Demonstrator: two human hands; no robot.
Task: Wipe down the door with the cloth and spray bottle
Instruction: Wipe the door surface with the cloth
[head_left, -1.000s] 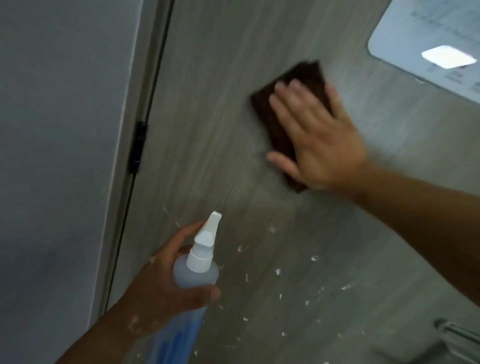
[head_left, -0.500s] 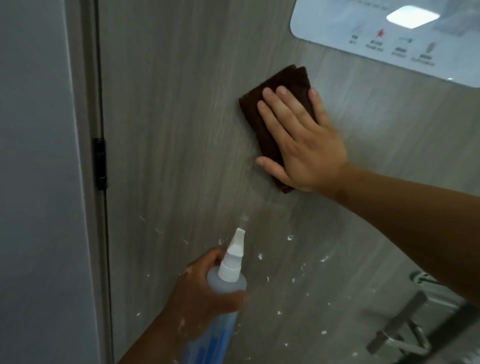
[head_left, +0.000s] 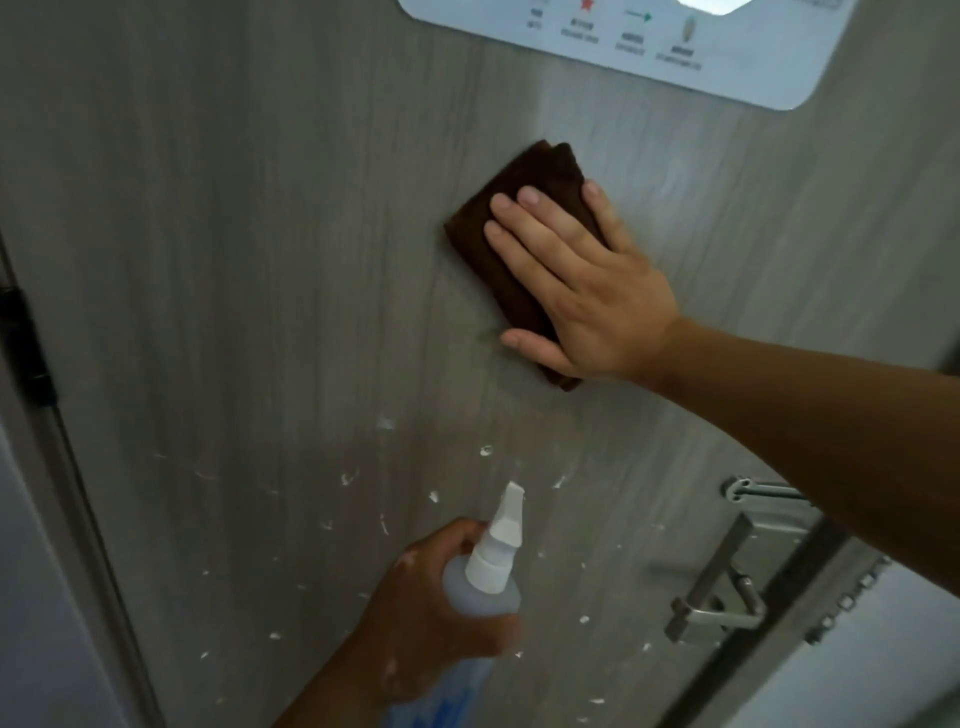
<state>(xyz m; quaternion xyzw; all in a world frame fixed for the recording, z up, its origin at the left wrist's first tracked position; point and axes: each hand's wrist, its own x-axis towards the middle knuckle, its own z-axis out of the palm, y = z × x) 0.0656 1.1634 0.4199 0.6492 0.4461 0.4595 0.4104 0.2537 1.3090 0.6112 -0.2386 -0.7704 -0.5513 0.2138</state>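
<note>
Cloth (head_left: 527, 179): dark brown, folded to a pad, flat against the door (head_left: 249, 270) in its upper middle, just below the white sign (head_left: 675, 52) at the top edge. Long axis runs from upper left down to lower right, in line with the forearm.

Right hand (head_left: 587, 291): flat over the cloth, fingers straight and close together, pressing it to the panel. Thumb stretched out low, its tip on bare door beside the cloth's lower edge.

Spray bottle (head_left: 491, 577): low on the door, nearer the bottom edge, white nozzle pointing up at the panel. Left hand (head_left: 426, 623) wraps its clear body. Whether a finger sits on the trigger, cannot tell.

White flecks (head_left: 385, 423): scattered across the lower half, between cloth and bottle and out toward the hinge side. Upper panel around the cloth looks free of them.

Judgement: the dirty patch lies below and left of the cloth, so the next pass wants a pull down along the grain. Right hand does it; left hand is nearer the flecks but carries only the bottle.

Metal handle (head_left: 722, 577) at the right edge, black hinge (head_left: 26, 353) at the left edge.
</note>
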